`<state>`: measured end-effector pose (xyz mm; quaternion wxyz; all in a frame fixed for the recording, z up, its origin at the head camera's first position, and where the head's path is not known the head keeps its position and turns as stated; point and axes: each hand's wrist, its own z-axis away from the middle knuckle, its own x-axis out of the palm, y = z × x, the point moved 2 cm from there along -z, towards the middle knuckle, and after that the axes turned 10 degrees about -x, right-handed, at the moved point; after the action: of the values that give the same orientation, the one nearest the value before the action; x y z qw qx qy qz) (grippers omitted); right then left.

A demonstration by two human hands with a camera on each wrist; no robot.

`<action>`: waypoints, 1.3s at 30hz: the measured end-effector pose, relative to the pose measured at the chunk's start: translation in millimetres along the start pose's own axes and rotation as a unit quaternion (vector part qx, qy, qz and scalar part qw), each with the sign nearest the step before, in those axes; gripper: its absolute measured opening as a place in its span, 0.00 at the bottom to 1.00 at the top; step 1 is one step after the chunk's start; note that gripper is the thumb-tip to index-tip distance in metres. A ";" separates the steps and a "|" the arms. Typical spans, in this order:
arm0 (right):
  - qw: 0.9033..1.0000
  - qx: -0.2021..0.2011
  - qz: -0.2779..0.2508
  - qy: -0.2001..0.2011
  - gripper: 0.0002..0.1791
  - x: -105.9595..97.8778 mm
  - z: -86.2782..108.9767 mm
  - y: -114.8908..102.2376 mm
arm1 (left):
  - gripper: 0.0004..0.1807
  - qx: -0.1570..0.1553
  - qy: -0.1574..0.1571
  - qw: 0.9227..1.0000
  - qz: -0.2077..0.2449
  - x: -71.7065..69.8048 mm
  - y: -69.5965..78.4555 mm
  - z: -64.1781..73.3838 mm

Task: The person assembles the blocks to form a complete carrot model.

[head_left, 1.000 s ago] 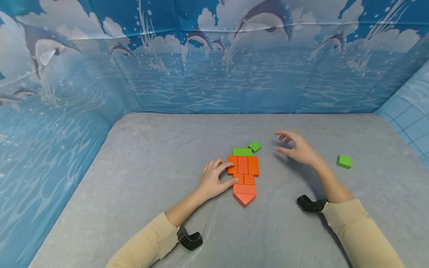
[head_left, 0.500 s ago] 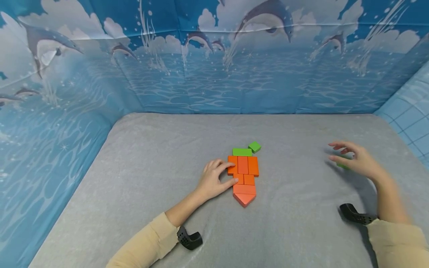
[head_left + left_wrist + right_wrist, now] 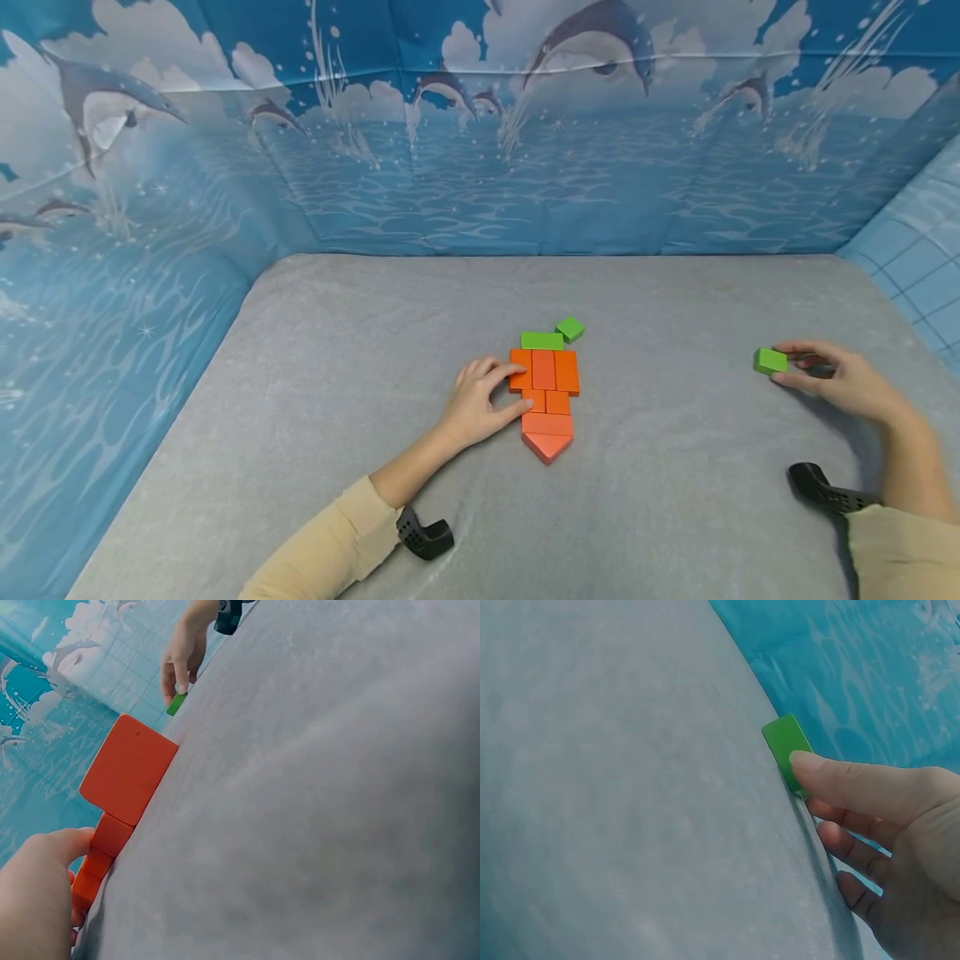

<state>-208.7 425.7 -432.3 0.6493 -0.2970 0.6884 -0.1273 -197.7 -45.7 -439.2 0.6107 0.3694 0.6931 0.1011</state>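
Note:
Orange blocks lie flat and joined in an arrow-like figure, with a triangular block (image 3: 547, 447) at the near end and wider upright blocks (image 3: 543, 370) farther back. Thumb and index finger of my left hand (image 3: 476, 402) rest against the figure's left side; in the left wrist view its thumb touches an orange block (image 3: 112, 835). At the right, my right hand (image 3: 851, 383) pinches a small green block (image 3: 769, 362) between thumb and fingers, low over the grey surface. The right wrist view has the thumb on that green block's face (image 3: 782, 739).
A long green block (image 3: 542, 340) lies against the figure's far end. Beside its right corner sits another green block (image 3: 570, 329), turned askew. Grey cloth (image 3: 375, 333) covers the surface, and a blue dolphin-print curtain (image 3: 480, 183) stands behind and at the sides.
My right hand has moved right from near the figure to the far green block and now has its thumb and fingers on it. The left hand and the figure have stayed put.

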 end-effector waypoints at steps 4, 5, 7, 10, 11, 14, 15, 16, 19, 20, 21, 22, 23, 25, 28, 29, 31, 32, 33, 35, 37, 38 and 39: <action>1.000 0.008 0.013 0.000 0.26 1.8 0.3 2.4 | 0.26 -0.001 0.001 1.000 0.000 0.4 -0.2 0.6; 1.000 0.007 0.015 0.001 0.25 1.9 0.4 2.6 | 0.26 -0.001 0.000 1.000 -0.001 0.5 -0.2 0.7; 1.000 0.006 0.025 0.006 0.25 1.6 1.0 1.3 | 0.26 -0.003 -0.001 1.000 -0.001 0.8 -0.2 0.8; 1.000 0.004 0.020 0.005 0.24 0.3 0.7 -2.7 | 0.26 -0.004 -0.005 1.000 -0.002 1.3 -0.2 0.7; 1.000 0.005 0.021 0.003 0.25 -0.7 0.2 -5.3 | 0.26 -0.004 -0.005 1.000 -0.002 1.4 0.0 0.7; 1.000 0.008 0.013 -0.011 0.26 -5.1 -4.8 -15.2 | 0.26 -0.003 -0.004 1.000 -0.004 1.7 0.4 0.8; 1.000 0.009 0.011 -0.018 0.26 -6.8 -7.4 -19.4 | 0.26 -0.001 -0.003 1.000 -0.003 1.5 0.6 0.7; 1.000 0.007 0.013 -0.024 0.27 -8.4 -10.7 -24.1 | 0.25 -0.001 -0.001 1.000 -0.004 1.6 0.5 0.7; 0.999 0.000 0.008 -0.044 0.27 -10.1 -23.7 -39.9 | 0.25 0.002 0.001 1.000 -0.002 1.5 0.6 0.7; 0.999 -0.004 0.009 -0.049 0.28 -9.1 -28.9 -45.9 | 0.25 0.001 0.001 1.000 -0.001 1.5 0.5 0.6; 0.999 -0.008 0.009 -0.052 0.28 -7.8 -34.5 -52.6 | 0.25 0.000 0.001 1.000 0.000 1.5 0.4 0.7; 0.998 -0.015 0.006 -0.055 0.28 -5.8 -40.1 -59.2 | 0.25 -0.001 0.000 1.000 0.000 1.6 0.2 0.8; 0.998 -0.021 0.002 -0.059 0.28 -3.6 -45.7 -66.1 | 0.25 -0.002 0.000 1.000 0.000 1.5 0.2 0.8; 0.998 -0.037 -0.001 -0.059 0.28 1.0 -57.0 -79.8 | 0.25 -0.003 -0.001 1.000 0.000 1.1 0.4 0.9; 0.996 -0.071 -0.014 -0.060 0.27 9.0 -72.6 -99.9 | 0.25 -0.001 -0.001 1.000 0.000 0.9 0.5 0.9; 0.995 -0.079 -0.020 -0.060 0.26 12.1 -77.9 -106.3 | 0.25 -0.001 -0.001 1.000 0.000 0.7 0.6 0.9; 0.993 -0.098 -0.035 -0.057 0.25 19.9 -88.6 -119.2 | 0.25 0.001 0.000 1.000 0.000 0.7 0.4 0.9; 0.991 -0.113 -0.046 -0.059 0.25 24.2 -94.0 -125.6 | 0.25 0.000 0.001 1.000 0.000 0.8 0.0 0.9; 0.988 -0.128 -0.057 -0.061 0.24 28.9 -99.1 -132.2 | 0.25 0.001 0.002 1.000 0.000 0.8 -0.3 1.0; 0.984 -0.146 -0.075 -0.065 0.23 39.3 -109.3 -145.2 | 0.25 0.001 0.003 1.000 0.001 0.9 -0.9 1.1; 0.979 -0.167 -0.090 -0.076 0.23 50.5 -119.1 -157.7 | 0.25 0.002 0.005 1.000 0.002 1.2 -1.5 1.1; 0.976 -0.176 -0.097 -0.081 0.23 56.3 -123.6 -163.8 | 0.25 0.002 0.005 1.000 0.002 1.2 -1.7 1.0; 0.975 -0.181 -0.100 -0.085 0.23 62.4 -128.4 -169.4 | 0.25 0.002 0.004 1.000 0.004 1.2 -1.9 1.0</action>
<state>-290.7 228.8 -372.3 0.6252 -0.4864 0.6090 -0.0393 -197.6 -46.5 -441.4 0.6065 0.3731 0.6944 0.1036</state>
